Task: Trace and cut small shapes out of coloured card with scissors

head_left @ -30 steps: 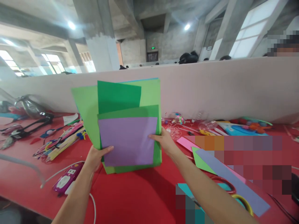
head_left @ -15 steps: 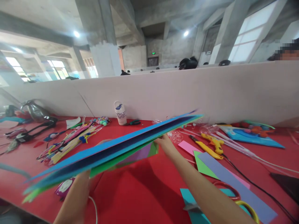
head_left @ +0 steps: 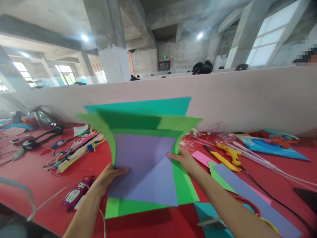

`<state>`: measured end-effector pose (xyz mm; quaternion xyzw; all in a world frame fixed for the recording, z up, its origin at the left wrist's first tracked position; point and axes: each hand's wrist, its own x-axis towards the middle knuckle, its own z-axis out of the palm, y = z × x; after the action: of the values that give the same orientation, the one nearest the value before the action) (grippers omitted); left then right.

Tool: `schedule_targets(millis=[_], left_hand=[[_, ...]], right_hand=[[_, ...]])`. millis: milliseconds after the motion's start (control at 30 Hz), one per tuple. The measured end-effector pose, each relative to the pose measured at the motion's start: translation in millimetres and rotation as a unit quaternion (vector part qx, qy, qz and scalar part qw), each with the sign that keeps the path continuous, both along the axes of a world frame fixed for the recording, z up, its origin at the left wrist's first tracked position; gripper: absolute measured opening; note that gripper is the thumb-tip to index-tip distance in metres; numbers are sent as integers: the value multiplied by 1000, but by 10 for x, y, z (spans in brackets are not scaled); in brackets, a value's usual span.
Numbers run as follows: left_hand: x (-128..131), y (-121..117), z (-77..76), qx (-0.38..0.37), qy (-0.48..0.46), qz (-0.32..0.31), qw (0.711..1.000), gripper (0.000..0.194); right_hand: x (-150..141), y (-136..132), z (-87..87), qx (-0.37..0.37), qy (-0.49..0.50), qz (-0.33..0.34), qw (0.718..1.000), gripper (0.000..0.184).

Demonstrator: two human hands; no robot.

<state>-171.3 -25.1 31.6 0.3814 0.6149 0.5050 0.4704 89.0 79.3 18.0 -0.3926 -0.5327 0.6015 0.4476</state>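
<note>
Between my hands is a stack of colored paper, held above the red table. A purple sheet (head_left: 143,168) lies on top, over larger green sheets (head_left: 188,190), with a teal sheet (head_left: 148,107) showing at the back. The stack bows, its far edge curling upward. My left hand (head_left: 109,177) grips the left edge, thumb on the purple sheet. On the opposite edge my right hand (head_left: 184,160) pinches the stack the same way, thumb on top. The fingers beneath the paper are hidden on both sides.
Scissors (head_left: 247,203) lie on teal paper at the right, beside a purple strip (head_left: 257,195). Beyond are a yellow utility knife (head_left: 224,158) and a yellow glue gun (head_left: 230,153). Pipe cleaners (head_left: 74,153) and a magenta device with a cable (head_left: 78,193) are at left. A pale partition (head_left: 235,99) stands behind.
The stack was upright facing me, then tipped nearly edge-on and slanted, showing blue sheets. Now it is lower, tilted back with its purple face up and bent. Both hands kept hold.
</note>
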Motion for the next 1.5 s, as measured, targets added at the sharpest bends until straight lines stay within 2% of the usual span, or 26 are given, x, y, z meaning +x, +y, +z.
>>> schedule_targets(millis=[100,167,233,267,333,400,467,533,567,633,733,833,933,1033,1100,1200,1300,1400,1500], left_hand=[[-38,13,20,14,13,-2,1000,45],[-27,-8,33,75,43,57,995,49],[55,-73,49,164,104,127,973,39],[131,-117,58,206,144,140,958,29],[344,-210,71,232,171,86,954,13],[605,-281,62,254,195,-45,946,11],[853,-308,19,297,239,-195,904,18],[1033,-300,-52,355,257,-292,850,23],[1088,-289,-91,376,248,-321,833,26],[1135,-265,-160,387,230,-348,823,30],[1109,-244,-212,359,204,-343,843,31],[1077,-232,-218,309,185,-330,872,30],[1086,-203,-234,253,201,-326,888,29],[1110,-155,-276,205,249,-331,887,28],[1118,-124,-307,173,293,-334,879,26],[1132,-85,-353,140,336,-347,864,22],[1183,-35,-416,136,365,-353,851,22],[1282,71,-504,123,412,-334,839,30],[1412,247,-582,107,431,-317,838,36]], right_hand=[[288,-123,-19,-61,0,-21,998,34],[487,-191,-42,-96,-4,-42,994,31],[614,-247,-86,-123,-9,-57,991,27],[632,-269,-120,-132,-11,-61,989,25],[561,-287,-217,-138,-13,-64,988,24],[356,-255,-341,-134,-17,-64,989,23],[53,-166,-468,-125,-23,-61,990,20],[-293,-48,-574,-121,-29,-52,991,24],[-464,8,-616,-118,-29,-49,991,27],[-771,84,-680,-110,-29,-43,993,30],[-1086,82,-741,-100,-41,-23,994,30],[-1217,21,-761,-76,-70,-2,995,30],[-1203,7,-735,-41,-113,12,993,29],[-1025,8,-656,-9,-177,33,984,29],[-776,-38,-563,21,-221,46,974,28],[-187,-200,-380,83,-273,41,958,17],[553,-409,-238,102,-328,3,939,14],[1215,-606,-229,95,-395,-33,913,18],[1602,-768,-301,94,-449,-18,888,16]])
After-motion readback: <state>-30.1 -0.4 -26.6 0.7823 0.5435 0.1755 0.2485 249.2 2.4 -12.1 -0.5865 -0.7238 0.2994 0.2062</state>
